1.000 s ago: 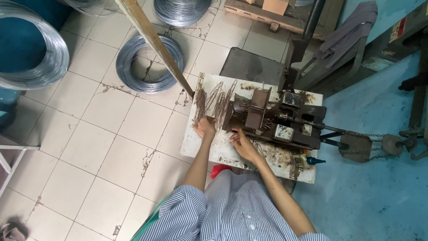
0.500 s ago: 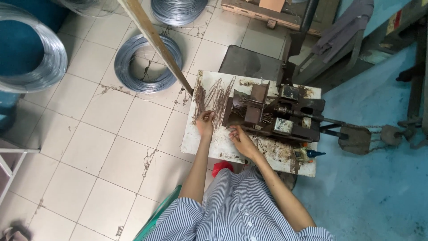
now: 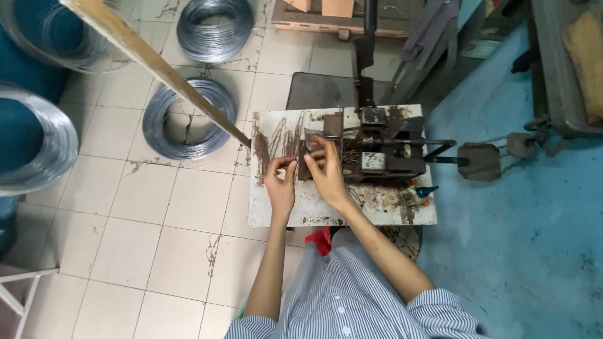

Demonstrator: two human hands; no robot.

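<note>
A small white worktable (image 3: 314, 207) carries a dark metal bending jig (image 3: 377, 150) and a loose pile of short rusty wire pieces (image 3: 276, 144) on its left part. My left hand (image 3: 281, 182) rests beside that pile, fingers pinched on a thin wire piece. Just right of it, my right hand (image 3: 323, 166) reaches to the jig's left side, fingers closed on a thin wire piece (image 3: 312, 147). The two hands nearly touch. A long wooden lever (image 3: 157, 66) runs from the upper left down to the table's edge.
Coils of grey wire lie on the tiled floor: one (image 3: 182, 119) left of the table, one (image 3: 213, 25) at the top, a large one (image 3: 44, 150) at far left. A metal weight (image 3: 480, 160) on a chain hangs right of the jig. Blue floor lies to the right.
My right hand has moved up from the table's middle to the jig's left side. My left hand has shifted slightly toward it, away from the wire pile.
</note>
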